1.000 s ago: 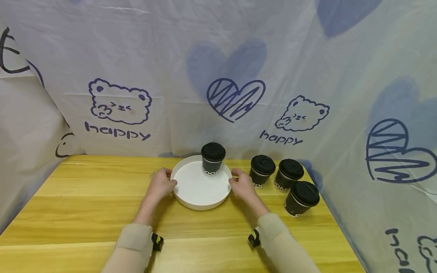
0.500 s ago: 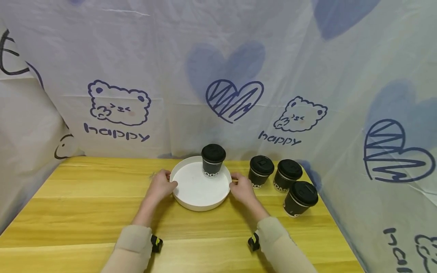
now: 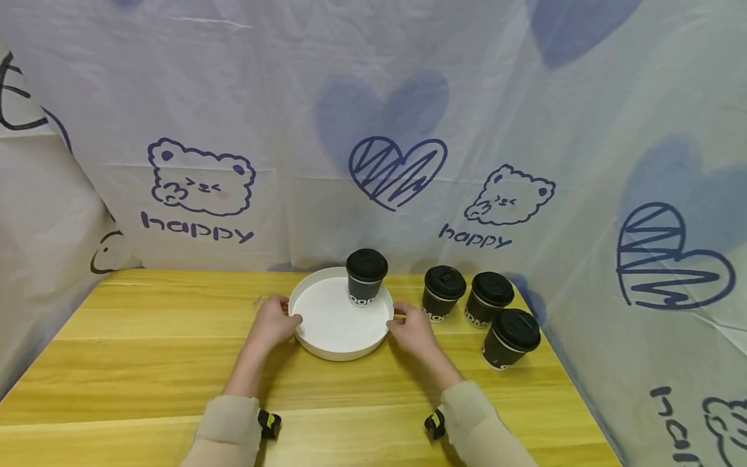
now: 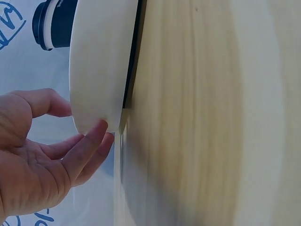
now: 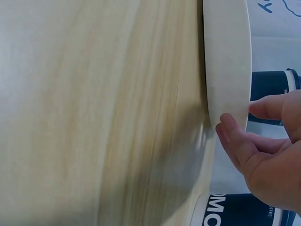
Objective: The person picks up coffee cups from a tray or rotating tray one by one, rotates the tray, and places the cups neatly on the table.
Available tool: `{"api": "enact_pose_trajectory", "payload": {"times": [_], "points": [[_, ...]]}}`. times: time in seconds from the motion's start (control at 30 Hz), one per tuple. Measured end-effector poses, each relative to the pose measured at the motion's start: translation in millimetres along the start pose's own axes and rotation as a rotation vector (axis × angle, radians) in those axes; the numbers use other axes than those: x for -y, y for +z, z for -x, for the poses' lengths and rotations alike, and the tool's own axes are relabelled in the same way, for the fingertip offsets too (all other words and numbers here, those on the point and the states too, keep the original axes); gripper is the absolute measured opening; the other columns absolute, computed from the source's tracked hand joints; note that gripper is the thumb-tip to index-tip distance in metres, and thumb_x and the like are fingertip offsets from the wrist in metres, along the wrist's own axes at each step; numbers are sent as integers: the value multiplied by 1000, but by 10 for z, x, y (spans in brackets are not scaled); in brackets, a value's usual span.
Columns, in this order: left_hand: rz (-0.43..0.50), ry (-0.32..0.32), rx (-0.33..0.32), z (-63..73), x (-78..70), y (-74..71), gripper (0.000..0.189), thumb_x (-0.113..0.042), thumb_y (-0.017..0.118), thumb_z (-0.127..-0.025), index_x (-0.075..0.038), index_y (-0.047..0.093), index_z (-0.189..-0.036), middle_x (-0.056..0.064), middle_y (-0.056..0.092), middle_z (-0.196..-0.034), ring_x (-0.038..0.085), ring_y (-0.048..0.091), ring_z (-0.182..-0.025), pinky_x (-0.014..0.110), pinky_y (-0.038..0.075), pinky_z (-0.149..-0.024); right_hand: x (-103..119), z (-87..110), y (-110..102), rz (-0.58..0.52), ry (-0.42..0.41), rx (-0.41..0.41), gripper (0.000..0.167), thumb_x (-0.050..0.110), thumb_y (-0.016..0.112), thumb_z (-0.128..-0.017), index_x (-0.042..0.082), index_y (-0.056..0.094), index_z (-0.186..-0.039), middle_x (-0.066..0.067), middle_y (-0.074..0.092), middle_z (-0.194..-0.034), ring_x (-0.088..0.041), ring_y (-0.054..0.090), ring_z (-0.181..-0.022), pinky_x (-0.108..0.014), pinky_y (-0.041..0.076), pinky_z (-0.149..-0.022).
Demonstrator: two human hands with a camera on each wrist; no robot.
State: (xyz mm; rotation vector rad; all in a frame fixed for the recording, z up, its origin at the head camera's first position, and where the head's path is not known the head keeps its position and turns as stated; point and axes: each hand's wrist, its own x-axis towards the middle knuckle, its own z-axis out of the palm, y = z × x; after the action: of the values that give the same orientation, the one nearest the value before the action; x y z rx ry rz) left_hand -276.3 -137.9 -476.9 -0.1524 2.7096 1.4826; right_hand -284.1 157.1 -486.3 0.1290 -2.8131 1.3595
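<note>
A round white tray (image 3: 338,331) with a low rim is at the middle of the table's far side. My left hand (image 3: 273,322) grips its left side, thumb at the rim and fingers against the outer wall in the left wrist view. On the opposite side my right hand (image 3: 412,329) holds the tray the same way. Towards the back right of the tray a black paper coffee cup (image 3: 364,285) with a black lid stands upright. Below the tray's wall (image 4: 101,61) a thin dark strip runs between it and the wood.
Several more lidded black cups are grouped to the right: one (image 3: 440,301) near my right hand, one (image 3: 483,308) beside it, another (image 3: 503,347) nearer me. The wooden table (image 3: 146,363) meets a printed white cloth (image 3: 315,214) behind and at the right.
The head view has shifted slightly. Both hands keep their hold on the tray, and the cup on it appears a little nearer the tray's right side.
</note>
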Motion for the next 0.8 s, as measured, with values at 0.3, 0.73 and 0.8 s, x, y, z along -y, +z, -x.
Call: {"api": "enact_pose_trajectory", "payload": {"times": [0.3,0.73,0.8], "points": [[8,7,5,5,8,20,58,-3,62,-88,22,44,-136,36,57,-125,43,58,-114,51,51,-100,11,57,-22,-57,44,17,43,6,68,-95,-9,61,-135,-24,67,-129,-32,71,-107,-33,60,-81],[-4,13,16,-47,25,-1,59,-4,61,-88,21,44,-138,36,57,-128,43,57,-118,52,50,-104,-54,-182,1,-83,81,-53,43,11,63,-98,-5,62,-138,-19,67,-133,-33,67,-115,-36,57,-87],[-9,10,22,-65,32,-6,59,-4,60,-89,21,43,-139,36,56,-130,43,56,-119,52,49,-105,-71,-207,14,-75,87,-47,42,10,63,-98,-4,63,-137,-19,68,-133,-32,67,-114,-35,56,-87]]}}
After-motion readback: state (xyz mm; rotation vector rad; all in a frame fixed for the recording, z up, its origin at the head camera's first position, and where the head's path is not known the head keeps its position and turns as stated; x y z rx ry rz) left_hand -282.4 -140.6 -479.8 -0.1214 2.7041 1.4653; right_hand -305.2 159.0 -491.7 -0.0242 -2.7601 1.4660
